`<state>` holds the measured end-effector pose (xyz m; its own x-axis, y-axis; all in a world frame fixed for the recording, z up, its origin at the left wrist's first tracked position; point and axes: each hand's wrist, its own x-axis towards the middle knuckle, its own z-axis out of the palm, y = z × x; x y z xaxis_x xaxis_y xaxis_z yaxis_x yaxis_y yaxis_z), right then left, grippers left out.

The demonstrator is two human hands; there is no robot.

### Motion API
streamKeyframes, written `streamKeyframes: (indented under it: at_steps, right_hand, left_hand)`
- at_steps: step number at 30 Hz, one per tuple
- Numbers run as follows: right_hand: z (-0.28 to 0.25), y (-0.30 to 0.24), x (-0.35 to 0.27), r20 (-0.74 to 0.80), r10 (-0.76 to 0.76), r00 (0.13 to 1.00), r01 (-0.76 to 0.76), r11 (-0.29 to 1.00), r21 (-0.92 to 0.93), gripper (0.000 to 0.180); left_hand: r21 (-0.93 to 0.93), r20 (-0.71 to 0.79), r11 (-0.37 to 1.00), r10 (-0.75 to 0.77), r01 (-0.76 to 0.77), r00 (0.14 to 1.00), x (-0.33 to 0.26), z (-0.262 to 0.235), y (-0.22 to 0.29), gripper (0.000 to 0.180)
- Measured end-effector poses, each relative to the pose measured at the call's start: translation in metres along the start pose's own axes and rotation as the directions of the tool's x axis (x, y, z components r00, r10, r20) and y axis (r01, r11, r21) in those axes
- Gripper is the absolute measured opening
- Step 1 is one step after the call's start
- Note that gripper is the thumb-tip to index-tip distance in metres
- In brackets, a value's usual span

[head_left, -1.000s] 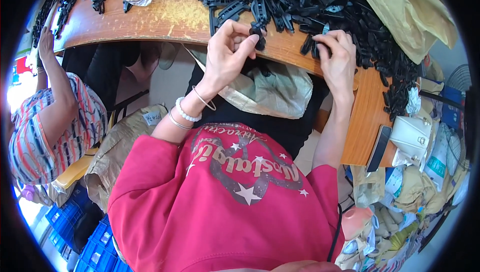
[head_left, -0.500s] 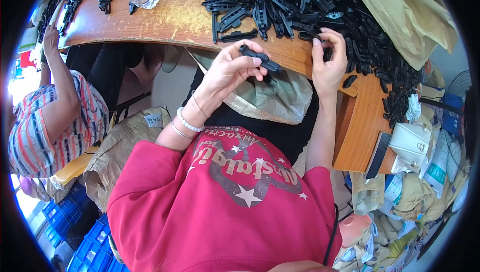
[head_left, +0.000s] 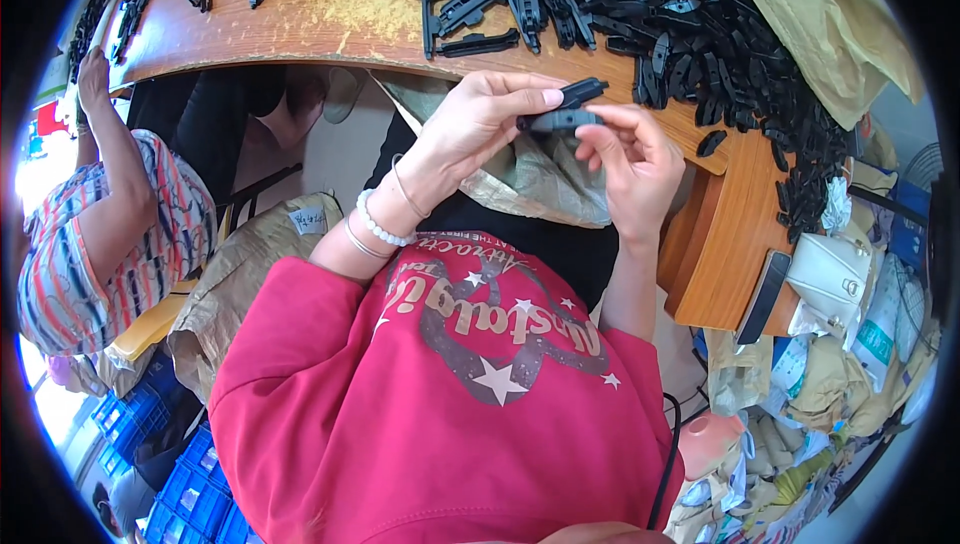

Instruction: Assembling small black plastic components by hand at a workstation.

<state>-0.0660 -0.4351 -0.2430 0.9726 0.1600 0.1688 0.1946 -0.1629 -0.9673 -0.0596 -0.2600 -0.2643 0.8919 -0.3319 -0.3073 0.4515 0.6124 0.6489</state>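
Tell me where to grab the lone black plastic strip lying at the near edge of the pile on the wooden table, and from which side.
Pinch the black strip at its middle, across its narrow width, coming from above on the near, table-edge side. It lies flat and lengthwise along the table, slightly apart from the pile, so its long sides look free there. Both hands are busy: the left hand and right hand hold a black part.

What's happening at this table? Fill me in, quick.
A person in a red sweatshirt holds small black plastic parts between both hands, left hand and right hand, just off the edge of a wooden table. A big pile of similar black parts covers the tabletop. Another person in a striped shirt sits at the left with a hand on the table's edge.
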Motion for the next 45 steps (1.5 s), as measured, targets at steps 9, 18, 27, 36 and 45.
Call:
streamKeyframes:
  at_steps: [9,18,27,36,45]
  right_hand:
    - [0.002,0.019,-0.001,-0.052,-0.105,0.993,0.104,0.994,-0.029,0.017]
    - [-0.004,0.02,-0.001,-0.043,-0.153,0.987,0.151,0.987,-0.051,0.026]
    - [-0.002,0.076,-0.051,0.0,0.235,0.972,-0.235,0.972,-0.003,0.02]
    - [-0.014,0.095,-0.073,0.5,0.11,0.859,0.259,0.75,-0.609,0.045]
    - [-0.054,0.04,-0.163,0.328,0.173,0.929,0.013,0.869,-0.495,0.031]
  left_hand:
    - [0.862,0.19,0.377,0.38,-0.34,0.905,-0.017,0.01,-0.001,0.041]
    - [0.798,0.349,0.309,0.462,-0.517,0.815,-0.019,0.008,-0.003,0.035]
    - [0.958,0.276,0.036,0.146,-0.284,0.95,-0.036,-0.037,-0.005,0.086]
    - [0.834,0.426,-0.461,0.186,-0.304,0.886,-0.018,-0.14,-0.019,0.041]
    - [0.664,0.61,-0.421,-0.173,-0.618,0.773,-0.125,-0.054,-0.016,0.012]
